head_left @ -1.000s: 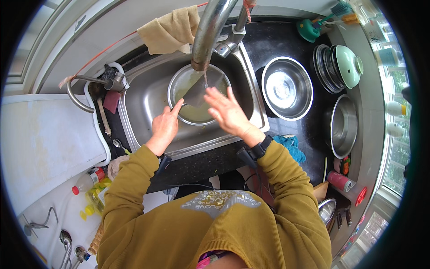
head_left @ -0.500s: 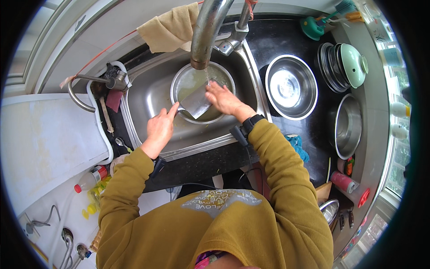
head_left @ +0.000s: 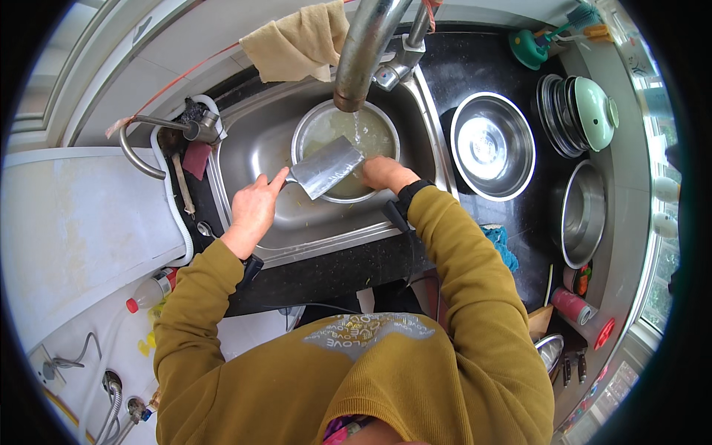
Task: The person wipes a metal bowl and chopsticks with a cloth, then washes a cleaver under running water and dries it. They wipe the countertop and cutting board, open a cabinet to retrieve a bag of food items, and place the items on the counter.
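1 cleaver (head_left: 326,169) slants over a metal bowl (head_left: 398,141) in the sink (head_left: 252,165), its long axis running from the left hand (head_left: 254,204), wrapped on the handle, rightward toward the right hand (head_left: 386,173), curled just beside the blade's far end, its hold unclear.

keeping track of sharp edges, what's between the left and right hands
In the head view, the cleaver, gripped by the left hand, lies between it and the right hand, slanting over the metal basin. Whether the right hand touches it is unclear.
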Demonstrator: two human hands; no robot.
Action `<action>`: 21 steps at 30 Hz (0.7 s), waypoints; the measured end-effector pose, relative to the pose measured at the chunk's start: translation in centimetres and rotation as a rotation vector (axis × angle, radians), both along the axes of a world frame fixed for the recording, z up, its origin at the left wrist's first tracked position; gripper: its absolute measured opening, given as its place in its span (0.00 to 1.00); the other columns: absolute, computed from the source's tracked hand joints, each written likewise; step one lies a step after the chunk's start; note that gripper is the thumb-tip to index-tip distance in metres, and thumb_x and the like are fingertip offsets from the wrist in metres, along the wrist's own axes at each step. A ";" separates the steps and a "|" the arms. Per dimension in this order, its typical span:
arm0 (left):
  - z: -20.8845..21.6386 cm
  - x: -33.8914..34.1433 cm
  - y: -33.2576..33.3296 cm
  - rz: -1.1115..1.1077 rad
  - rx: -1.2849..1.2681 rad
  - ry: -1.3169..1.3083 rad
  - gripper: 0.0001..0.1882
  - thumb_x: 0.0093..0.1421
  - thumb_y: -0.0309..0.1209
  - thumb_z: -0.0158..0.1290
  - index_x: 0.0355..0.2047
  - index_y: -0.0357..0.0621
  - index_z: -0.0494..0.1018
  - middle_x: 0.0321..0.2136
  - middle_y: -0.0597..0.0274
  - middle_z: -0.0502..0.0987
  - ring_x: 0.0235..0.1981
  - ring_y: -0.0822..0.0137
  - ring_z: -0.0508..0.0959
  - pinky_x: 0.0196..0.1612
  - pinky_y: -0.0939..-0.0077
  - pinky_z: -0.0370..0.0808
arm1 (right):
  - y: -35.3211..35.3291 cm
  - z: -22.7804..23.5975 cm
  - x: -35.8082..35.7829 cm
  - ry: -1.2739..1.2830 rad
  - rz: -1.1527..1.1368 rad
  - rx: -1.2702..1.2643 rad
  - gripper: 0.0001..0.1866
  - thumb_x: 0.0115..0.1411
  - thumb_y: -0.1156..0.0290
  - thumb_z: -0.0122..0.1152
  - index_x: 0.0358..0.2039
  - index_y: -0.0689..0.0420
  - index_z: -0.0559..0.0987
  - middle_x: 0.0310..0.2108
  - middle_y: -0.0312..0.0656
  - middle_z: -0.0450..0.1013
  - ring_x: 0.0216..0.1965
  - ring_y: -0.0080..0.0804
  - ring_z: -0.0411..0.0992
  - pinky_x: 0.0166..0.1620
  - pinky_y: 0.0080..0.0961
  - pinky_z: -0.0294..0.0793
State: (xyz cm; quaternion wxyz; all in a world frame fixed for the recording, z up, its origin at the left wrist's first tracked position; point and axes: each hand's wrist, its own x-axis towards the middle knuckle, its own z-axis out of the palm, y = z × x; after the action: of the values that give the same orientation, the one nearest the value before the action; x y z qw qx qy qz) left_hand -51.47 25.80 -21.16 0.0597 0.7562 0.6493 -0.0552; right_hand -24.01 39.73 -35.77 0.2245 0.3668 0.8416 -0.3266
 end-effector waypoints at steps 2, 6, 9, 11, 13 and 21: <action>0.3 0.1 0.3 -0.001 0.007 0.013 0.30 0.58 0.23 0.54 0.61 0.61 0.69 0.27 0.55 0.72 0.25 0.52 0.79 0.29 0.57 0.76 | -1.0 0.4 0.4 0.063 0.111 0.079 0.15 0.58 0.67 0.59 0.42 0.59 0.84 0.48 0.52 0.77 0.51 0.52 0.75 0.55 0.43 0.73; 0.7 0.5 1.3 -0.020 0.002 0.012 0.31 0.57 0.22 0.53 0.61 0.59 0.69 0.27 0.55 0.72 0.25 0.52 0.79 0.29 0.58 0.76 | -1.7 1.0 0.5 0.075 -0.048 0.170 0.17 0.53 0.62 0.66 0.40 0.58 0.84 0.45 0.52 0.78 0.46 0.52 0.76 0.52 0.42 0.75; 0.6 0.5 2.0 -0.035 0.011 0.016 0.32 0.56 0.21 0.53 0.61 0.59 0.69 0.27 0.55 0.72 0.25 0.53 0.79 0.29 0.60 0.76 | -1.7 2.7 1.4 0.336 -0.356 0.081 0.15 0.51 0.63 0.67 0.34 0.61 0.81 0.39 0.54 0.78 0.41 0.54 0.76 0.46 0.42 0.76; 0.3 0.6 2.5 -0.042 0.001 0.031 0.32 0.56 0.21 0.53 0.61 0.59 0.69 0.28 0.55 0.73 0.26 0.53 0.79 0.28 0.61 0.76 | -1.9 4.7 1.9 0.466 -0.539 0.037 0.14 0.51 0.64 0.66 0.30 0.62 0.77 0.35 0.55 0.77 0.38 0.55 0.76 0.43 0.43 0.76; -0.1 1.0 3.0 -0.045 -0.005 0.023 0.32 0.56 0.21 0.53 0.62 0.59 0.69 0.28 0.55 0.73 0.26 0.53 0.80 0.28 0.61 0.77 | -2.5 6.9 2.1 0.619 -0.650 0.055 0.13 0.52 0.66 0.65 0.27 0.63 0.74 0.30 0.55 0.76 0.35 0.55 0.76 0.39 0.42 0.75; 0.0 2.6 5.8 -0.095 -0.024 0.064 0.32 0.57 0.23 0.52 0.62 0.59 0.69 0.31 0.55 0.75 0.26 0.54 0.81 0.28 0.61 0.78 | -7.3 11.3 -2.6 0.851 -0.498 0.391 0.10 0.55 0.70 0.64 0.32 0.57 0.71 0.32 0.46 0.71 0.35 0.50 0.74 0.38 0.44 0.75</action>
State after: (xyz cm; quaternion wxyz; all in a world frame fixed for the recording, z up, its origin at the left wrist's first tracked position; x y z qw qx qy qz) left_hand -48.88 31.57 -21.12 0.0452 0.7831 0.6137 -0.0900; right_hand -26.65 32.39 -24.52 -0.2938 0.4256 0.7910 -0.3269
